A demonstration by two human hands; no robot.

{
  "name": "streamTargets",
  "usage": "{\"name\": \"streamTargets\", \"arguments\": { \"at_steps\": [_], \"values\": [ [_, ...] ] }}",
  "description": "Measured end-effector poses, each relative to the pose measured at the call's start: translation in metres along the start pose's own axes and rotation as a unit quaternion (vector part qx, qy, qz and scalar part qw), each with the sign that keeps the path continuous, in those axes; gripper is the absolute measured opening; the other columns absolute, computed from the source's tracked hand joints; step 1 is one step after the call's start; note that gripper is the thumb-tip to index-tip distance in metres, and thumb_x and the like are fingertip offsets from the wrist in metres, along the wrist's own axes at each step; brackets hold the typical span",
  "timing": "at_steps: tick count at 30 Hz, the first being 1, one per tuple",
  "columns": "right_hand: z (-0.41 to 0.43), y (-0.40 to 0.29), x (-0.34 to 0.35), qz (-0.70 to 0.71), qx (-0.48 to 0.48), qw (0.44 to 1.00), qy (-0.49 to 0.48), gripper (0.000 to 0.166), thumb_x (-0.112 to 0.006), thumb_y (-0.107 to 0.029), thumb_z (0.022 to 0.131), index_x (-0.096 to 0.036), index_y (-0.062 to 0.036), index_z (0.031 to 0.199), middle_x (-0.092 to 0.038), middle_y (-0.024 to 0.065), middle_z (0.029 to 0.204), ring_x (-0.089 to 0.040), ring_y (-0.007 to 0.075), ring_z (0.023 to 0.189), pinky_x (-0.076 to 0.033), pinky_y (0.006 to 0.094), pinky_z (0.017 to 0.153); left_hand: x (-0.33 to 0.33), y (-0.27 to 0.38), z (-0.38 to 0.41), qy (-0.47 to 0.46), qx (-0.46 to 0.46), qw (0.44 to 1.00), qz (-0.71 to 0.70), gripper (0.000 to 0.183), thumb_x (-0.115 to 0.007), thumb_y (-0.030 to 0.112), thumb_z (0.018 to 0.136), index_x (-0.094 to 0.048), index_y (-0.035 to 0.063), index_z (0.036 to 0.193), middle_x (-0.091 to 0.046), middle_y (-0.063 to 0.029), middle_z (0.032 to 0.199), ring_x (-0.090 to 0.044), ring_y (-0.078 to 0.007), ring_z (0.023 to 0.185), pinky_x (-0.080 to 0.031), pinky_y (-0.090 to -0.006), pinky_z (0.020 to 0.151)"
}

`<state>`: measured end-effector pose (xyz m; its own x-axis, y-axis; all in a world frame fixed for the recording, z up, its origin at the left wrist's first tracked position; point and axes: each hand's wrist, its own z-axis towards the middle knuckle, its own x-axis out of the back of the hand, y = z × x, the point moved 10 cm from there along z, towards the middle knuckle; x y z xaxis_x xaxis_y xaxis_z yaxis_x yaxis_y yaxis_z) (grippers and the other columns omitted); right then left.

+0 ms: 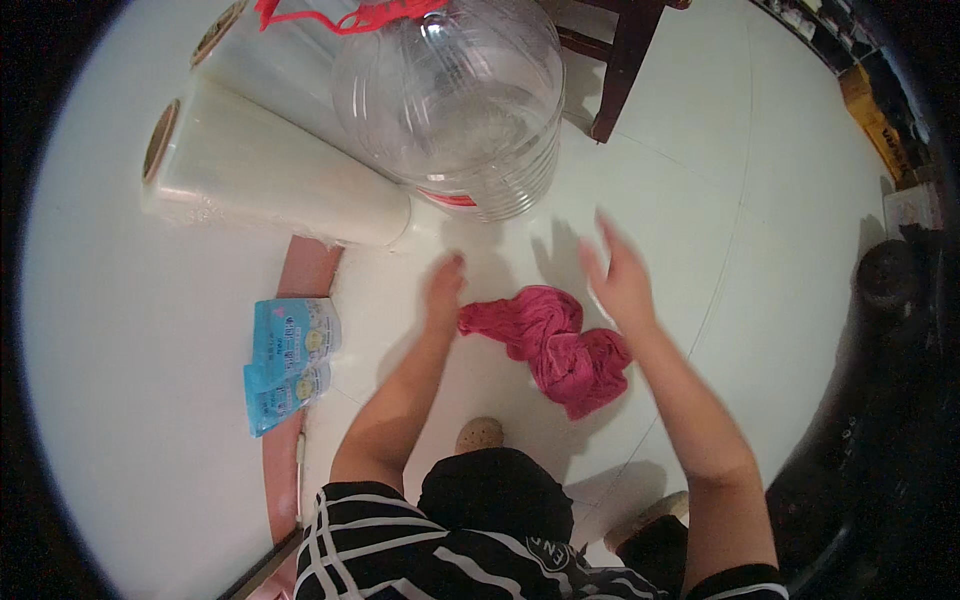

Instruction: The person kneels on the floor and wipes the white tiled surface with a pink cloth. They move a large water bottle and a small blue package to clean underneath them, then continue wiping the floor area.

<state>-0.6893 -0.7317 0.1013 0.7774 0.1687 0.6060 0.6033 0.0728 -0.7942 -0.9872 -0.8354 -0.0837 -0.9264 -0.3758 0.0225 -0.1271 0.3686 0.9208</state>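
A crumpled dark pink cloth (559,345) lies on the pale tiled floor between my two forearms. My left hand (448,285), slightly blurred, is above the floor just past the cloth's narrow left end and holds nothing. On the other side, my right hand (619,277) is raised with thumb and fingers apart, also empty and blurred. Beyond both hands stands a large clear plastic jar (480,120) with a red patch low on its side and red cord at its top.
Two rolls of clear plastic film (277,165) lean at the left, beside the jar. Blue printed pouches (289,352) rest against the pink skirting. A dark wooden furniture leg (619,75) stands behind. Boxes and dark items line the right edge, including a yellow box (874,120).
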Motion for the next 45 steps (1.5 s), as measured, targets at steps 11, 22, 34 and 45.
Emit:
{"name": "streamTargets", "arguments": {
  "at_steps": [11, 22, 34, 45],
  "values": [
    [0.093, -0.082, -0.002, 0.390, -0.121, 0.912, -0.048, 0.098, -0.031, -0.082, 0.089, -0.009, -0.0190, 0.160, -0.007, 0.0127, 0.167, -0.011, 0.0427, 0.150, -0.022, 0.0641, 0.114, -0.030, 0.199, 0.022, 0.008, -0.072, 0.976, -0.204, 0.083, -0.030, 0.068, 0.100, -0.007, 0.0167, 0.161, -0.009, -0.0032, 0.167, -0.005, -0.0239, 0.154, -0.007, -0.0506, 0.121],
    [-0.083, 0.070, 0.172, 0.487, -0.193, 0.821, 0.226, 0.078, -0.035, -0.071, 0.095, -0.023, -0.0286, 0.158, -0.023, 0.0088, 0.162, -0.023, 0.0373, 0.146, -0.027, 0.0623, 0.111, -0.226, 0.204, -0.085, -0.312, -0.169, 0.932, -0.081, 0.065, -0.040, 0.020, 0.106, -0.004, 0.0072, 0.159, 0.002, -0.0123, 0.167, 0.001, -0.0271, 0.154, -0.016, -0.0376, 0.122],
    [-0.069, 0.093, 0.209, 0.484, -0.207, 0.798, 0.293, 0.082, -0.034, -0.069, 0.098, -0.022, -0.0126, 0.157, -0.021, 0.0157, 0.162, -0.023, 0.0362, 0.148, -0.028, 0.0597, 0.115, -0.264, 0.164, -0.055, -0.237, -0.107, 0.966, -0.014, 0.060, -0.050, 0.032, 0.103, -0.032, -0.0011, 0.150, -0.037, -0.0220, 0.153, -0.033, -0.0331, 0.145, -0.028, -0.0404, 0.117],
    [-0.218, 0.246, 0.060, -0.006, -0.328, 0.930, 0.168, 0.050, -0.047, -0.040, 0.103, -0.058, -0.0033, 0.135, -0.055, 0.0204, 0.140, -0.047, 0.0322, 0.134, -0.036, 0.0531, 0.109, -0.204, -0.036, -0.120, -0.438, -0.438, 0.636, 0.461, 0.051, -0.055, 0.048, 0.093, -0.060, 0.0221, 0.137, -0.025, -0.0071, 0.164, -0.019, -0.0282, 0.152, -0.006, -0.0657, 0.118]
  ]
}}
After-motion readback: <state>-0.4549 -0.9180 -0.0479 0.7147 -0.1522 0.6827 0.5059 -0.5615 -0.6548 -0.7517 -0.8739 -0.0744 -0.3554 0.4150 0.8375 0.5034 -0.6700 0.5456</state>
